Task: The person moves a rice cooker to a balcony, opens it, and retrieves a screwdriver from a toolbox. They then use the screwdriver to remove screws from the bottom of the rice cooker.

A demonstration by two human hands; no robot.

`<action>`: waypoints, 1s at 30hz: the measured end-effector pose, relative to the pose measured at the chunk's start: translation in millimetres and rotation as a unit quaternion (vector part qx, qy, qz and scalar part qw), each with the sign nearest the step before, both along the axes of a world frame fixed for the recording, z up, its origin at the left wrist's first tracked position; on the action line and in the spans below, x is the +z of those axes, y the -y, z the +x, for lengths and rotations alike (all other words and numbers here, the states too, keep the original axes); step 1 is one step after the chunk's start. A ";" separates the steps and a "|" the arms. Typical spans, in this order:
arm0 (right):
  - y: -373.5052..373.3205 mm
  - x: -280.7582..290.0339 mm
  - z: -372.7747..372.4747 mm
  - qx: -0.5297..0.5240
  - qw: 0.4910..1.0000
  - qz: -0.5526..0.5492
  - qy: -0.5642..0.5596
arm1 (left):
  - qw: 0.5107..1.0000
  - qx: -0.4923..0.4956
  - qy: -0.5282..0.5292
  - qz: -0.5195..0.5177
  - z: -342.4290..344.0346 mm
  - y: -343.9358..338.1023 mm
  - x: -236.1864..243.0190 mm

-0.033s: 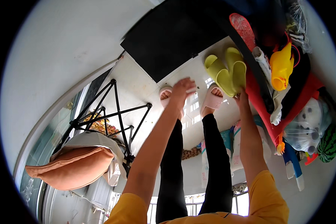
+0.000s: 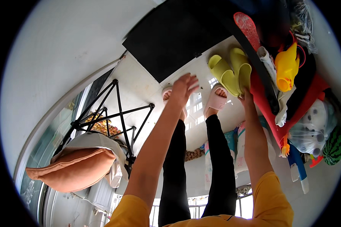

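My left hand [image 2: 185,87] is raised above the floor near my left foot, its fingers loosely spread and holding nothing. My right hand [image 2: 244,96] grips the heel end of a pair of lime-green slippers [image 2: 226,78], which sit side by side with their toes pointing away from me; its fingertips are partly hidden. Pink slide sandals [image 2: 213,104] are on my feet, the left one partly behind my left hand and forearm.
A black mat or panel [image 2: 166,38] lies ahead. A folding black frame [image 2: 119,113] with an orange cushion [image 2: 72,168] stands left, beside glass. Piled right: red fabric [image 2: 265,106], yellow toy [image 2: 286,66], bagged plush [image 2: 310,128], watermelon-patterned ball [image 2: 333,147]. Bags [image 2: 240,149] sit behind my legs.
My left hand has moved slightly up, away from me. My right hand and the green slippers have shifted very slightly.
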State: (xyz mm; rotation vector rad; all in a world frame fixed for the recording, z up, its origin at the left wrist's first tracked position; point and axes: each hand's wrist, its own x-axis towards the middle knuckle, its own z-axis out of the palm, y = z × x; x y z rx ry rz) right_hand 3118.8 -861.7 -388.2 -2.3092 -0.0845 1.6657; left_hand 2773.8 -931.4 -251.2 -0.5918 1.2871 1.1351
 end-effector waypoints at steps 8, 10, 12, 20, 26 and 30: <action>-5.2 35.6 -127.8 0.373 0.915 0.077 -0.131 | 0.918 0.348 0.152 -0.112 -10.7 -29.1 -65.5; -13.7 65.5 -208.2 0.301 0.917 0.152 -0.213 | 0.933 0.323 0.137 -0.077 -2.2 -5.4 -72.5; -27.4 54.2 -237.4 0.294 0.910 0.199 -0.213 | 0.942 0.289 0.147 -0.089 1.7 3.1 -48.2; -45.6 57.9 -244.9 0.578 0.797 0.148 -0.094 | 0.974 0.212 0.059 -0.057 -32.6 84.0 -31.1; -60.9 107.8 -257.1 0.528 0.818 0.061 -0.218 | 0.971 0.227 0.062 -0.031 -27.2 112.6 -46.0; -69.7 161.6 -274.6 0.463 0.830 0.040 -0.309 | 0.989 0.134 0.014 -0.063 -39.1 101.9 -19.4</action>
